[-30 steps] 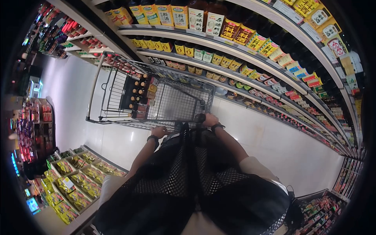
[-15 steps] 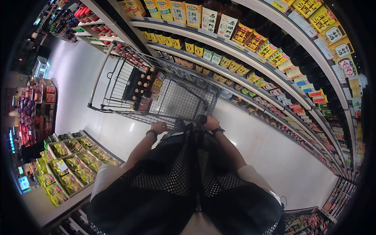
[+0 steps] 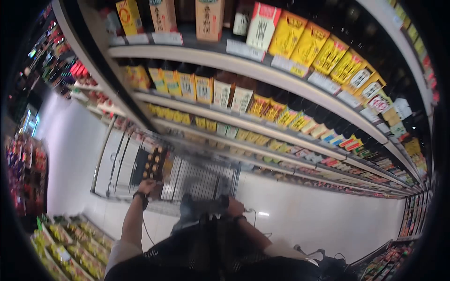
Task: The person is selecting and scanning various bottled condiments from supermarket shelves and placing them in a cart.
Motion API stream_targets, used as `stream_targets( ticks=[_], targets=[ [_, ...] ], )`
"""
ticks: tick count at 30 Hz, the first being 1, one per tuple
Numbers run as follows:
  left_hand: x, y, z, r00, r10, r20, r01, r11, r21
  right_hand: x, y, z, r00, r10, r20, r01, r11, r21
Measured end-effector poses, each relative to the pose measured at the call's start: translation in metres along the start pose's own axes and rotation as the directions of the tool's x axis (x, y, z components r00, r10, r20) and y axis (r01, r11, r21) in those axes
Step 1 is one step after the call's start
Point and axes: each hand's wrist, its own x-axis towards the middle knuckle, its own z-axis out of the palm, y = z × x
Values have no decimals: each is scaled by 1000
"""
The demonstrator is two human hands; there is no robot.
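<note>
Head view: I am seeing my right hand (image 3: 234, 206) curling around the cart handle (image 3: 211, 205), while my left hand (image 3: 146, 186) is reaching into the shopping cart (image 3: 122, 164), touching dark bottles (image 3: 153, 165); its grip is blurred, so I cannot tell. Stocked shelves (image 3: 262, 75) are running along the right.

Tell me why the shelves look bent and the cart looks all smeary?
Head view: the wide lens bends the straight shelves into curves and leaves dark corners; the cart and left hand are streaked with motion blur, as is the right hand on the handle; the floor shines with pale glare from overhead lights, while the upper bottles look sharper.
</note>
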Motion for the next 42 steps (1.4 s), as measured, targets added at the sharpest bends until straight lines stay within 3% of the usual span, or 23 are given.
stream_targets(
  ticks=[2, 3, 5, 6, 7, 8, 9, 11, 13, 14, 16, 18, 20, 22, 24, 25, 27, 32, 34, 35, 38, 39, 42],
  targets=[
    [55, -48, 2, 987, 7, -160, -13, 999, -35, -5, -6, 11, 994, 6, -107, -8, 1000, -20],
    [54, -21, -13, 988, -21, -151, 29, 998, 48, -9, -14, 8, 992, 16, -123, -22, 998, -53],
    [95, -50, -12, 989, -63, -136, 68, 997, 32, -9, -20, 14, 990, 130, -56, -135, 984, -116],
    [101, -49, -14, 993, -91, -81, 86, 994, -65, -12, -23, 25, 981, 171, -88, -180, 978, -107],
    [111, -58, -9, 994, -35, -100, 33, 999, -20, -16, -26, 32, 970, 181, -160, -190, 981, -44],
    [112, -55, -9, 993, -87, -78, 87, 996, -9, -19, -29, 34, 955, 187, -229, -189, 982, 12],
    [111, -52, -5, 985, -145, -92, 149, 988, 46, -31, -48, 21, 952, 260, -162, -255, 966, 52],
    [148, -109, 26, 999, -40, 2, 40, 999, 16, -39, -60, 31, 939, 312, -147, -307, 950, 58],
    [151, -111, 43, 996, -67, 53, 50, 963, 267, -54, -69, 45, 931, 333, -150, -319, 941, 110],
    [152, -105, 42, 988, 99, 120, -128, 954, 270, -62, -76, 51, 917, 364, -165, -347, 929, 125],
    [165, -121, 59, 983, 74, 167, -69, 997, -35, -78, -86, 61, 887, 446, -121, -432, 893, 125],
    [154, -112, 54, 982, 97, 161, -107, 993, 57, -89, -80, 89, 845, 504, -178, -479, 862, 169],
    [172, -126, 64, 978, 1, 207, -38, 984, 173, -96, -77, 106, 879, 435, -196, -395, 894, 214],
    [183, -136, 74, 945, 284, 160, -291, 956, 22, -102, -91, 102, 871, 458, -176, -417, 880, 226],
    [168, -129, 68, 983, 101, 155, -102, 995, 3, -102, -88, 112, 884, 411, -222, -363, 904, 227],
    [167, -134, 69, 981, 172, 91, -176, 984, 27, -101, -86, 115, 873, 430, -229, -377, 894, 241],
    [168, -129, 70, 982, 166, 84, -175, 977, 118, -99, -89, 117, 884, 434, -176, -380, 884, 272],
    [164, -114, 69, 992, 59, 114, -85, 967, 242, -102, -105, 109, 858, 480, -184, -398, 846, 355],
    [159, -108, 64, 995, -8, 97, -21, 957, 288, -103, -108, 103, 881, 423, -211, -350, 884, 310],
    [152, -109, 61, 993, 54, 104, -79, 965, 249, -100, -106, 104, 877, 391, -279, -298, 898, 322],
    [121, -73, 41, 953, 285, 100, -300, 932, 204, -90, -107, 84, 897, 382, -222, -264, 866, 426],
    [111, -61, 32, 928, 358, 105, -372, 911, 177, -88, -112, 75, 881, 377, -286, -214, 856, 471],
    [56, 4, -10, 885, 457, 83, -465, 877, 124, -71, -123, 41, 936, 338, -97, -213, 764, 609]
  ],
)
